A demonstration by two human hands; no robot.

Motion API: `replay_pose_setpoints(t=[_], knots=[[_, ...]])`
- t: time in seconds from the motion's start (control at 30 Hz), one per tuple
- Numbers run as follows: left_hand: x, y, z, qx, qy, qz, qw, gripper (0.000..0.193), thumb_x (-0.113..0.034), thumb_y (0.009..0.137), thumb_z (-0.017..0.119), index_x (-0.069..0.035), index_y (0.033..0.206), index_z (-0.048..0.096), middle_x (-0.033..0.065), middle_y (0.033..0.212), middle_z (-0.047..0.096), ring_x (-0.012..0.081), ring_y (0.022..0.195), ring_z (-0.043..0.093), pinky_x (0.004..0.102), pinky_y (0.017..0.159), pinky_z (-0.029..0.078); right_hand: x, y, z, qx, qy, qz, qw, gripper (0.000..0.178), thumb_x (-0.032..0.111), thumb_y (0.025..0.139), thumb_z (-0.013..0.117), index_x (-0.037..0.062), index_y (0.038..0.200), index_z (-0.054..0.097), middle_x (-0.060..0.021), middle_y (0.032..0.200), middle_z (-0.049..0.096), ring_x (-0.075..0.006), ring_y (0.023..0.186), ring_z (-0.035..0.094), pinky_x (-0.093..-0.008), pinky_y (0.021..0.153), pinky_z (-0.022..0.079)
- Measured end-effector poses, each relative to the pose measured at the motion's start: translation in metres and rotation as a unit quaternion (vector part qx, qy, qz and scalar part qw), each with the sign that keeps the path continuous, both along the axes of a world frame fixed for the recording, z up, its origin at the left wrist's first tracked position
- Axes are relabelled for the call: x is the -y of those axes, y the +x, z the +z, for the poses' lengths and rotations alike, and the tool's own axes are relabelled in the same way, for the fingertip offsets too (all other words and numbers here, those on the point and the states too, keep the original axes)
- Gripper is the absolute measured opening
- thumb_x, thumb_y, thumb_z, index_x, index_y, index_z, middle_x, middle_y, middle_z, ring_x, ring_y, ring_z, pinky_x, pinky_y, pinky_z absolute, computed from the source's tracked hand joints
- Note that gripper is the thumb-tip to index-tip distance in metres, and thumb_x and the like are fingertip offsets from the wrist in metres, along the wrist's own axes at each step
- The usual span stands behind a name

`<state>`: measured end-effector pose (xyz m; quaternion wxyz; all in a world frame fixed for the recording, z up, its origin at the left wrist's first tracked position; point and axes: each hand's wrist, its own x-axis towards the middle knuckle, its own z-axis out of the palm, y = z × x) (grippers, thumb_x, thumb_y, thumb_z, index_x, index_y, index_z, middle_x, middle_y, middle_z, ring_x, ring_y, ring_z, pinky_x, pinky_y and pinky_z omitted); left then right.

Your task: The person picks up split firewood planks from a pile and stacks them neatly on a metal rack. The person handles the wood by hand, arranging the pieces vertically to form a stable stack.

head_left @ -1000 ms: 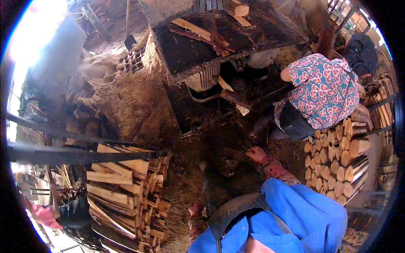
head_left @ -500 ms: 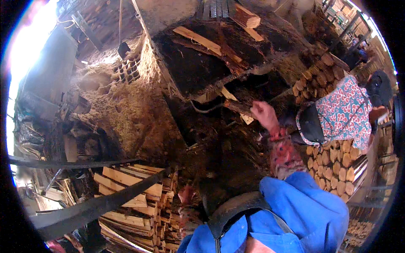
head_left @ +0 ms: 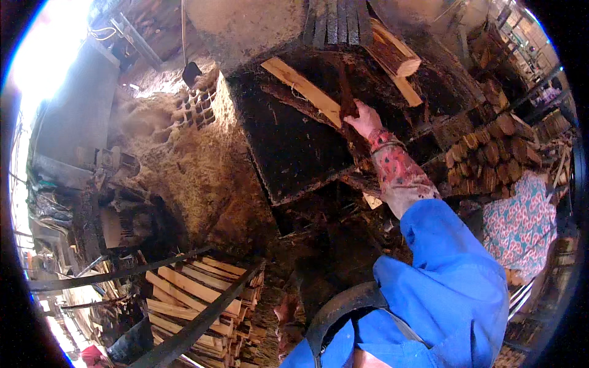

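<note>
My right hand (head_left: 364, 120) reaches far across a dark tabletop (head_left: 288, 162), its fingers closed on a dark brown strip of bark (head_left: 347, 89). Beside the hand, to its left, lies a pale sawn slab of wood (head_left: 304, 89), its lower end close to my fingertips. A split log (head_left: 396, 55) and a narrow pale wood strip (head_left: 405, 90) rest to the right at the back of the table. My left hand (head_left: 286, 310) hangs low near my body, dim and blurred, so its fingers cannot be made out.
Dark parallel slats (head_left: 331, 24) stand at the table's far end. Sawdust (head_left: 190, 196) heaps on the left, with a shovel (head_left: 191, 73) behind it. Split boards (head_left: 199, 297) are stacked behind a metal bar at lower left. Log ends (head_left: 491, 150) and a co-worker's patterned shirt (head_left: 521, 224) are at right.
My right hand has moved forward from the table's near edge and closed on the bark strip. The view has shifted, and the co-worker appears lower at the right, partly hidden by my sleeve.
</note>
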<state>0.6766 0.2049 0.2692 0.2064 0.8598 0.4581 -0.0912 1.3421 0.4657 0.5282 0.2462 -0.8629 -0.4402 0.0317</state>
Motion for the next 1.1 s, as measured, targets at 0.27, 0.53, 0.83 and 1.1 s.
replay_pose_setpoints(t=[0.27,0.53,0.83,1.1], knots=[[-0.039,0.072,0.019,0.295,-0.370,0.520,0.711,0.019,-0.029,0.084,0.070,-0.018,0.099,0.069,0.0054,0.088,0.070,0.0247,0.076,0.067,0.0387,0.060,0.052,0.003,0.004,0.015,-0.011,0.114,0.021,0.993,0.047,0.013,0.080,0.068,0.0080,0.125,0.054,-0.0154,0.112,0.061,-0.0354,0.104,0.061,-0.0435,0.089,0.050],[-0.081,0.058,-0.040,0.028,-0.129,0.013,0.991,0.022,-0.029,0.082,0.071,-0.017,0.100,0.069,0.0065,0.090,0.070,0.0250,0.075,0.067,0.0427,0.060,0.053,-0.045,0.006,0.057,-0.173,0.208,0.191,0.943,0.036,0.008,0.080,0.071,0.0053,0.114,0.061,-0.0108,0.106,0.065,-0.0283,0.097,0.064,-0.0346,0.090,0.049],[-0.192,0.094,0.066,0.337,-0.278,0.419,0.796,0.028,-0.026,0.086,0.071,0.000,0.094,0.066,0.0144,0.087,0.070,0.0236,0.068,0.067,0.0349,0.054,0.051,-0.077,0.011,0.037,-0.018,-0.107,0.127,0.986,0.081,0.046,0.083,0.070,-0.0010,0.143,0.041,-0.0266,0.142,0.041,-0.0401,0.130,0.042,-0.0436,0.107,0.037],[-0.213,0.081,0.047,0.456,-0.480,0.560,0.498,0.034,-0.031,0.086,0.072,0.002,0.089,0.067,0.0111,0.085,0.069,0.0189,0.070,0.065,0.0309,0.058,0.051,-0.075,0.011,0.021,0.054,-0.207,0.070,0.974,0.094,0.032,0.079,0.076,0.0157,0.153,0.021,-0.0260,0.142,0.032,-0.0452,0.128,0.040,-0.0510,0.099,0.044]])
